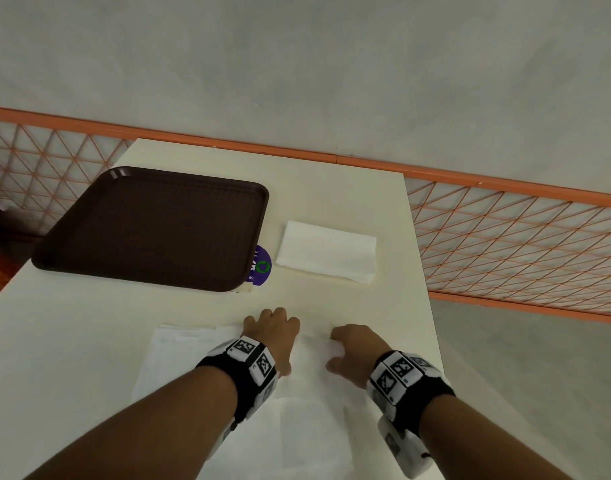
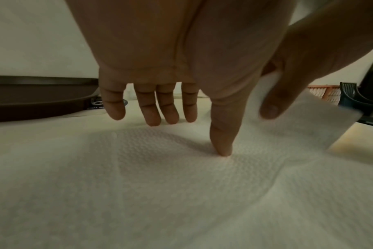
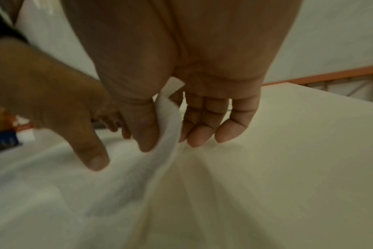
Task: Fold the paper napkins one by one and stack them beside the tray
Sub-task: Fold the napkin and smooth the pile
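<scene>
Napkin (image 1: 311, 372) pinched by right hand (image 1: 352, 351).

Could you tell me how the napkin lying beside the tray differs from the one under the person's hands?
The napkin beside the tray is folded into a compact rectangle; the napkin under the hands lies spread open. The first lies untouched; the second has an edge pinched by the right hand, with the left hand's thumb pressing it down. Both are white paper.
</scene>
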Demonstrator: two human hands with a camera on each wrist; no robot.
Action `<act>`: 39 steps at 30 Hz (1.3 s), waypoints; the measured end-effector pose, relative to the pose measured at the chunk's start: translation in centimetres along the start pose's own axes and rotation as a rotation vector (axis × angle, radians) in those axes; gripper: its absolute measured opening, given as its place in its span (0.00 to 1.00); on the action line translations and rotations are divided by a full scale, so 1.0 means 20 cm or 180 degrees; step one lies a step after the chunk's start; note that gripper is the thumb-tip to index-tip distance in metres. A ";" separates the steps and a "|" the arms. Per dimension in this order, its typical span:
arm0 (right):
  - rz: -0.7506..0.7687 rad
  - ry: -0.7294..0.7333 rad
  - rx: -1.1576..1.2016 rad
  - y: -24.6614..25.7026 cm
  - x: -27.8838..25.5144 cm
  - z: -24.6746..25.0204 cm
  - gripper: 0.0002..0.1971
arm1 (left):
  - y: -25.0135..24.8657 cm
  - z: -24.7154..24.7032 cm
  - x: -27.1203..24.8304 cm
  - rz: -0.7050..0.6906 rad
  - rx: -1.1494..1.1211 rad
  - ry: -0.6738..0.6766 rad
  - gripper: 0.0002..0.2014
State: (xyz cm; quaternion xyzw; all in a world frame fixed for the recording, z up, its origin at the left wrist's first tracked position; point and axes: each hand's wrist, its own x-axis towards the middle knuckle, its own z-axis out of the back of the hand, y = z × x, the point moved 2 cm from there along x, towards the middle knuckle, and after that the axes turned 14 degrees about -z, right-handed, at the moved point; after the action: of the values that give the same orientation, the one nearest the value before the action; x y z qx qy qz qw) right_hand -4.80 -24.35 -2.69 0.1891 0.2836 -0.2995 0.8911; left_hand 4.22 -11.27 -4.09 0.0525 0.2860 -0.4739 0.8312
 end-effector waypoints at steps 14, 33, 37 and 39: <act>-0.0283 -0.0220 0.3680 -0.23 0.08 0.13 0.02 | 0.31 0.10 -0.05 0.0211 -0.3373 -0.0928 0.06; -0.0949 -0.1190 0.2327 -0.23 0.70 0.57 0.16 | 0.50 0.49 0.58 0.0617 -0.2504 -0.2350 0.09; -0.1104 -0.1202 0.2153 -0.24 0.77 0.58 0.18 | 0.52 0.49 0.67 0.0694 -0.2290 -0.2248 0.10; -0.1138 -0.1180 0.2109 -0.24 0.80 0.57 0.16 | 0.52 0.48 0.69 0.0757 -0.2143 -0.2156 0.10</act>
State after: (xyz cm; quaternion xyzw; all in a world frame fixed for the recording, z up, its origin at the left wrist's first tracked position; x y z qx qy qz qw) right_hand 7.14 -40.63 -4.57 0.3562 0.0351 -0.5535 0.7520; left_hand 22.26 -19.51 -5.31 -0.3438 0.1290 -0.2475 0.8966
